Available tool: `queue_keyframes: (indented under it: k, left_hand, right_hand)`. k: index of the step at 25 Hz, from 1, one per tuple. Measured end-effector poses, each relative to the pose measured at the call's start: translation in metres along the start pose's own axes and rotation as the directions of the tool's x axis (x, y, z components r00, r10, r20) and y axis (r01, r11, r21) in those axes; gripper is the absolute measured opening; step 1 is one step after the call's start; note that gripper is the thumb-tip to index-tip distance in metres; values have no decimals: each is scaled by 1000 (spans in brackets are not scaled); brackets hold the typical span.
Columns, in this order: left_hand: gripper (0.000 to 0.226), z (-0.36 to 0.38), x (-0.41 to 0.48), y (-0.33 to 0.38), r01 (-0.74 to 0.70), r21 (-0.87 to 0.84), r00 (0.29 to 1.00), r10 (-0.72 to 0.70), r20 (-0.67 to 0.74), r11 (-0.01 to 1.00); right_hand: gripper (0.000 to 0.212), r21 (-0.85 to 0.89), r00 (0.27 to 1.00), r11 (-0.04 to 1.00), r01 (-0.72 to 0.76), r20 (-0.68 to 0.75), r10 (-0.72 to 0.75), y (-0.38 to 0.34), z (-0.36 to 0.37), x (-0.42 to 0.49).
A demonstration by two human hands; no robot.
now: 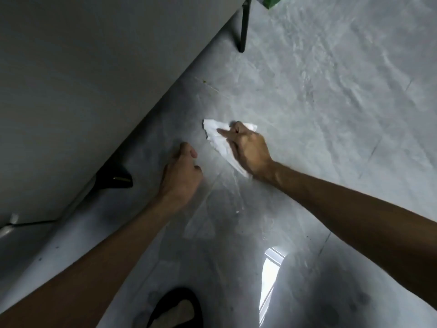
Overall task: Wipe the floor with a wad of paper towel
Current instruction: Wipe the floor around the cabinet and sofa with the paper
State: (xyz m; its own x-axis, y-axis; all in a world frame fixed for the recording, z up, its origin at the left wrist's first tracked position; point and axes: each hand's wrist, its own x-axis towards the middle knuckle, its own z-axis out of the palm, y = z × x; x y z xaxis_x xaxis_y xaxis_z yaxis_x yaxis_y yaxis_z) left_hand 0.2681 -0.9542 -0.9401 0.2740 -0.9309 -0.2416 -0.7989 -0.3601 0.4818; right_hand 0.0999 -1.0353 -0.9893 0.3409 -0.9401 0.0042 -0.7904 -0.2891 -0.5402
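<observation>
Black shoe (165, 304) below; right hand (248, 147) grips crumpled paper towel (216, 136) on glossy floor (331, 114), left hand (182, 174) loose.

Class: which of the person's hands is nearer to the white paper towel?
Right. The right hand holds the paper towel down on the floor; the left hand is beside it, apart, holding nothing.

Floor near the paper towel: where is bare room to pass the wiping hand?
Bare floor spreads right of the right hand and paper towel, up to the black leg. Crowded leftward: left hand, then the grey panel edge.
</observation>
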Motion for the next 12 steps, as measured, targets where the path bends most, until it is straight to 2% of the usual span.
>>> queue_keyframes:
  k: [1, 4, 8, 9, 10, 11, 12]
  left_hand:
    - [27, 2, -4, 4, -15, -37, 1000, 14, -22, 999]
    - [31, 20, -22, 25, -69, -107, 997, 72, 26, 992]
    - [28, 50, -65, 71, -196, -175, 962, 224, 156, 965]
    - [29, 54, -73, 82, -226, -191, 951, 259, 169, 955]
    - [30, 56, -79, 90, -249, -199, 941, 285, 183, 948]
    - [31, 58, -82, 94, -257, -196, 934, 295, 202, 946]
    - [31, 60, -83, 97, -245, -190, 932, 285, 223, 951]
  right_hand:
    - [30, -32, 994, 994, 100, 45, -99, 0, 2, -29]
    - [40, -9, 954, 975, 224, 206, -217, 14, -11, -124]
    - [33, 14, 874, 908, 419, 263, -407, 44, -51, -223]
    - [32, 7, 885, 920, 393, 269, -380, 56, -62, -224]
    - [28, -35, 934, 955, 295, 222, -281, 65, -76, -216]
    - [21, -59, 987, 989, 136, 96, -130, 79, -88, -198]
    - [16, -79, 993, 995, -68, -105, 59, 97, -100, -178]
